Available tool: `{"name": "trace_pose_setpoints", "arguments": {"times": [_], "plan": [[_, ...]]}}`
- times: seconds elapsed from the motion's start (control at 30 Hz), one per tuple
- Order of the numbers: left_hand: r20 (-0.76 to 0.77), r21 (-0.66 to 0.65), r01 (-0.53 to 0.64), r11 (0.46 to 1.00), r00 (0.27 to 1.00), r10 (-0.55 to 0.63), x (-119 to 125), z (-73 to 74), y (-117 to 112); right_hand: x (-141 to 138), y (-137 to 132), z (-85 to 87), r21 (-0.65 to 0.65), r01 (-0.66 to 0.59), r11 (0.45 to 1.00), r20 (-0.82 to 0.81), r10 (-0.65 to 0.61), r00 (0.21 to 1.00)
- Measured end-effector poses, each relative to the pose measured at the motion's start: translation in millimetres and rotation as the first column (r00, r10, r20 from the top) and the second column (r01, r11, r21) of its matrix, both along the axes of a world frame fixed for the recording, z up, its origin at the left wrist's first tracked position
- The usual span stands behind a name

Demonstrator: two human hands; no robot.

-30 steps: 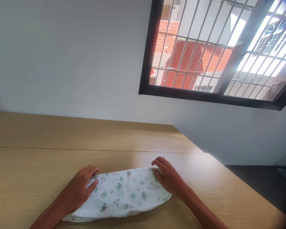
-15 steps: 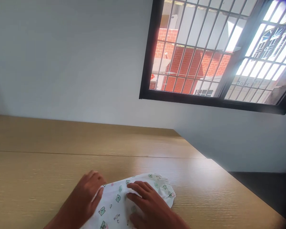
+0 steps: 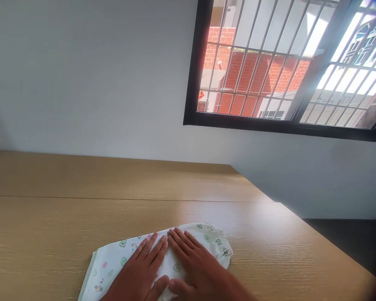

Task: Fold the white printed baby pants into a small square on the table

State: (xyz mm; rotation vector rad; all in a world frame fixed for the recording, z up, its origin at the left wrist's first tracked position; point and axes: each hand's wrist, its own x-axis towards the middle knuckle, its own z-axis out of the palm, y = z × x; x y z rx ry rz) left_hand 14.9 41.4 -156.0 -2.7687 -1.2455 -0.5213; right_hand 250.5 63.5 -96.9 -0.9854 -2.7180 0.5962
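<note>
A small white cloth [image 3: 207, 239] printed with little green animal figures lies folded on the wooden table [image 3: 81, 217], near its front edge. My left hand [image 3: 142, 271] lies flat on the middle of the cloth, fingers stretched out and together. My right hand [image 3: 196, 269] lies flat right beside it, fingers extended, the fingertips of both hands almost touching. Neither hand holds anything. The cloth's frilled edge sticks out to the right of my right hand.
A seam runs across the table top [image 3: 113, 199]. The table's right edge [image 3: 316, 238] drops off to a dark floor [image 3: 354, 242]. A grey wall stands behind, with a black-framed barred window [image 3: 278, 67] at the upper right.
Both hands moved from the cloth's two ends to its middle. The cloth is now narrower, its left part showing bare, and both palms press flat side by side.
</note>
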Motion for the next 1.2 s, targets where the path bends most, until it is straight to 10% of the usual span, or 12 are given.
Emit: {"name": "trace_pose_setpoints", "arguments": {"times": [0.73, 0.97, 1.2], "plan": [[0.112, -0.313, -0.045, 0.949, 0.990, 0.084, -15.4, 25.5, -5.1, 24.8, 28.0, -9.8, 0.082, 0.185, 0.979, 0.130, -0.194, 0.972], [0.172, -0.230, 0.295, 0.927, 0.950, -0.260, 5.9, 20.5, -1.7, 17.8, 20.8, -8.1, 0.112, 0.265, 0.958, 0.065, -0.273, 0.960], [0.392, -0.302, 0.210, 0.930, 0.916, -0.080, 10.1, 32.0, -10.8, 9.2, 11.1, -13.1, 0.274, 0.163, 0.948, -0.204, -0.109, 0.973]]}}
